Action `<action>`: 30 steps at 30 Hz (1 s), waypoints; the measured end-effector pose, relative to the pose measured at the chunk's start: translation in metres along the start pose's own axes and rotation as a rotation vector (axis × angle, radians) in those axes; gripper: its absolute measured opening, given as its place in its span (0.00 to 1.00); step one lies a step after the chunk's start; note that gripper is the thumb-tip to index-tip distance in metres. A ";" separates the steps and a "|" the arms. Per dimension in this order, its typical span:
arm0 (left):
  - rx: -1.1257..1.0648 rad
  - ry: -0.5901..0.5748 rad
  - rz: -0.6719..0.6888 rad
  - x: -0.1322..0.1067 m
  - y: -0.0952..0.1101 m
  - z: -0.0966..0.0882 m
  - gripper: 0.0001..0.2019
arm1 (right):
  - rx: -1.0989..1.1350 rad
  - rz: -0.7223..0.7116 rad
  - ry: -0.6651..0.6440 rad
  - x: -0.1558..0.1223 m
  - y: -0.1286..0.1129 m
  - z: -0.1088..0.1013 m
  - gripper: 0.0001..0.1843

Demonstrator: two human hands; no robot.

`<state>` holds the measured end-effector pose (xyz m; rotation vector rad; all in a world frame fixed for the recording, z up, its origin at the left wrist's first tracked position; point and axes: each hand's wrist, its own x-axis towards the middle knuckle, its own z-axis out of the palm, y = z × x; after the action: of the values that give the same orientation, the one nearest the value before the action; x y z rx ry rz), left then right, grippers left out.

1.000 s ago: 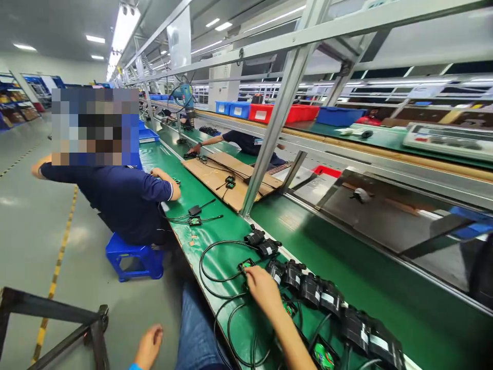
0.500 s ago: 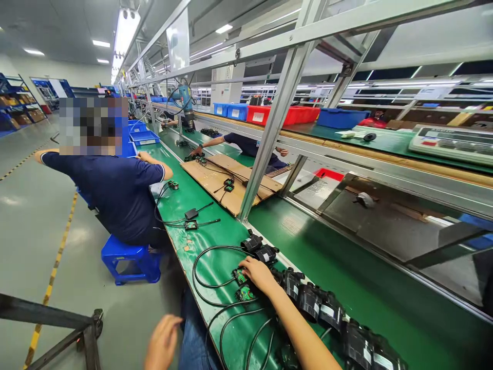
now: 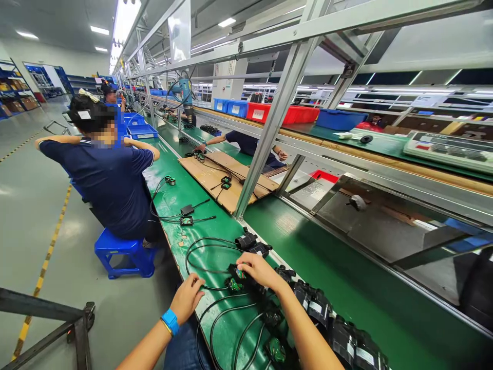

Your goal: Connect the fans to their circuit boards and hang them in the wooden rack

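My right hand (image 3: 257, 270) is closed on the edge of a small circuit board in a black case (image 3: 235, 272), with a black cable running from it. Just below lies a second green circuit board (image 3: 233, 284) on the green bench. At the bench's near edge my left hand (image 3: 188, 296), a blue band at its wrist, has loosely curved fingers apart, close to a black cable loop (image 3: 210, 288). Black cylindrical housings (image 3: 314, 306) with white labels stand in a row beside and beyond my right arm. Another circuit board (image 3: 276, 350) is partly visible beneath that forearm.
A co-worker (image 3: 111, 180) sits on a blue stool (image 3: 123, 252) at the left. Cabled boards (image 3: 187, 220) and a cardboard sheet (image 3: 210, 172) lie farther along the bench. A metal upright (image 3: 265, 139) rises behind the housings; another person's arm reaches over the cardboard.
My left hand has risen from below the bench edge to the cables. My right hand has shifted slightly left, drawing the board unit up a little. The camera view has moved slightly.
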<state>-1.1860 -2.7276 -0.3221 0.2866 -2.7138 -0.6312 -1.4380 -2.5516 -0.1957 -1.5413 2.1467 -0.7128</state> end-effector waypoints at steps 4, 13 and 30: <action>0.027 0.036 -0.003 0.018 0.000 0.004 0.09 | -0.061 0.031 -0.072 -0.033 -0.017 0.023 0.09; -0.230 0.238 -0.128 0.013 -0.007 0.017 0.10 | -0.191 0.193 0.010 -0.056 -0.026 0.059 0.12; 0.118 0.481 -0.329 -0.075 -0.027 -0.030 0.17 | -0.431 0.244 -0.123 -0.021 -0.031 0.065 0.11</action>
<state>-1.1023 -2.7433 -0.3301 0.8137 -2.2564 -0.4157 -1.3702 -2.5507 -0.2270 -1.4308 2.4426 -0.0720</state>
